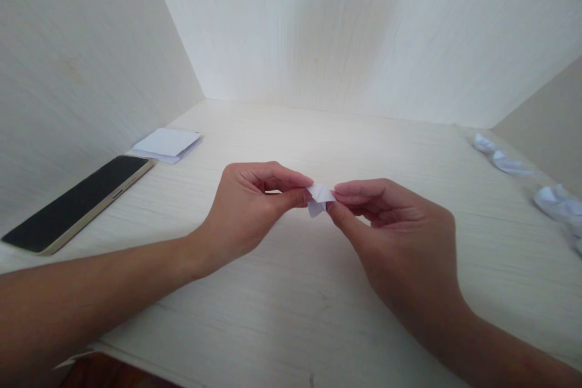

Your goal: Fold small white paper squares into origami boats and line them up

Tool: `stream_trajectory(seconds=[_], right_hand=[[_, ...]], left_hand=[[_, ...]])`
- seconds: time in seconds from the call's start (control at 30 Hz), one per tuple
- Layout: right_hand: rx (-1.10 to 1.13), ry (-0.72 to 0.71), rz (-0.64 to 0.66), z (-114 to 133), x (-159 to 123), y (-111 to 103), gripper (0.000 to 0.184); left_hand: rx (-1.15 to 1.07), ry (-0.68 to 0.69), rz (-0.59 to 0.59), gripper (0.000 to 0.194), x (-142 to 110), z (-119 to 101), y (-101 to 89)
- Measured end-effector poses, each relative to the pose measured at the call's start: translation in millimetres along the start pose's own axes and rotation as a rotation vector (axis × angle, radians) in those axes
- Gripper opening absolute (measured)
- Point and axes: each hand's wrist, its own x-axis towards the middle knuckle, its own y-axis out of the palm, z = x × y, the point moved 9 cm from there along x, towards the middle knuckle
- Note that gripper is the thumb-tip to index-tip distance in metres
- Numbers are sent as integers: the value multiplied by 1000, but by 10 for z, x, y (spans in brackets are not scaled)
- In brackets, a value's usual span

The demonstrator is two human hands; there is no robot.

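Left hand and right hand pinch a folded paper piece over the tabletop — we cannot make out its covered ends; a crumpled paper at far right is cut off.

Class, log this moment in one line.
left hand: pinches small folded white paper; right hand: pinches same paper; left: flat black-screened phone, white paper stack; right: irregular white paper pieces

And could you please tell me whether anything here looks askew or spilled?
Nothing looks spilled. One mildly untidy spot is the white paper stack beyond the phone: its layers are not squared up, with lower edges showing past the top.
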Motion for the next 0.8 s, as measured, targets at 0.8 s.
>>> stream_trajectory(seconds=[0.8], right_hand=[[43, 37, -108, -114, 73, 4, 16]], left_hand=[[-128, 11, -23, 23, 56, 126, 17]])
